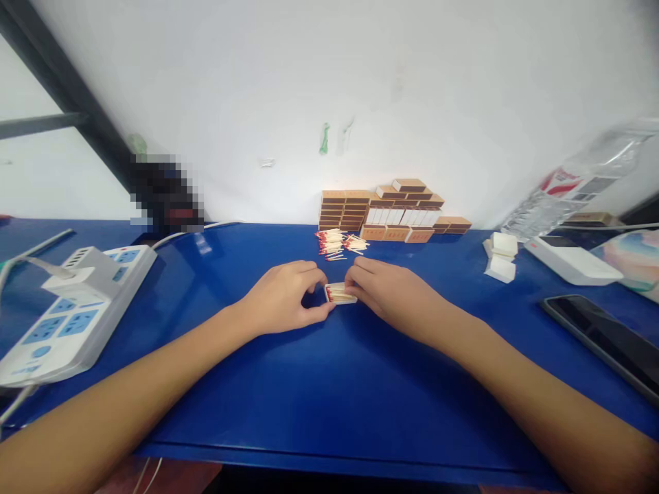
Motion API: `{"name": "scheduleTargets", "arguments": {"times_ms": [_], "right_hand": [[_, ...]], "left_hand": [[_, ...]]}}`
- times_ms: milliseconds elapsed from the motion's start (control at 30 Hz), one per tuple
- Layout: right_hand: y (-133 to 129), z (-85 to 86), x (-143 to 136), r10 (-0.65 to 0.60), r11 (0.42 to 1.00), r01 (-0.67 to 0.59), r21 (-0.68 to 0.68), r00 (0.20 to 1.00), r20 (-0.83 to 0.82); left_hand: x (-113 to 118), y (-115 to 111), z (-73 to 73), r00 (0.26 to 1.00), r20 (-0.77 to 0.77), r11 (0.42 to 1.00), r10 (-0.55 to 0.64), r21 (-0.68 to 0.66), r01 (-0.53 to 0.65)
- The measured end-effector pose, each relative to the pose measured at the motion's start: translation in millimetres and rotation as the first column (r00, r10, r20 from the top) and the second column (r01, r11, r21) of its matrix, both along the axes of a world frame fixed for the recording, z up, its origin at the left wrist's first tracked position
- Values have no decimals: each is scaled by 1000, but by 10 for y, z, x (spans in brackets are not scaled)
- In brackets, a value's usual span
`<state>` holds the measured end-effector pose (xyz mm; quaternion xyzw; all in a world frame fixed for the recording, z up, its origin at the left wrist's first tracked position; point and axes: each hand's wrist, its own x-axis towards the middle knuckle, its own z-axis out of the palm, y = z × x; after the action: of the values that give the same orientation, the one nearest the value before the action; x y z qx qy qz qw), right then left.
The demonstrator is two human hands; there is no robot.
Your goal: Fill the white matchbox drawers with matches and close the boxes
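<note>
A small white matchbox tray (340,294) holding red-tipped matches lies on the blue table (329,384), between my two hands. My left hand (291,296) grips its left end, thumb at the near side and fingers at the far side. The fingers of my right hand (384,291) are pressed together at the tray's right end; whether they pinch matches or the tray edge is hidden. Just beyond the tray lies a loose pile of matches (331,242), with a smaller bunch (356,243) to its right.
Stacked matchboxes (344,210) stand against the wall. At the left is a power strip (77,315) with a plugged-in charger. On the right are white blocks (501,257), a white device (574,261), a phone (607,336) and a leaning plastic bottle (576,182).
</note>
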<state>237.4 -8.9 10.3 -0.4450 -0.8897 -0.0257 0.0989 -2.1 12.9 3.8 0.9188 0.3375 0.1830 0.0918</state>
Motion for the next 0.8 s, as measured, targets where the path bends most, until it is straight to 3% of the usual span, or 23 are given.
{"name": "scheduleTargets", "arguments": {"times_ms": [333,567,800], "right_hand": [[3,-6,41,3,1000,-2,-8,1000,27],[27,-44,33,-35,999,32,-32,995,-91],[28,-91,30,-56,988,25,-154,978,-199]], "left_hand": [[7,-6,-6,1000,7,1000,-18,10,18],[-4,9,-1,1000,-5,1000,-3,14,3],[14,7,5,1000,-19,1000,-2,10,2]]}}
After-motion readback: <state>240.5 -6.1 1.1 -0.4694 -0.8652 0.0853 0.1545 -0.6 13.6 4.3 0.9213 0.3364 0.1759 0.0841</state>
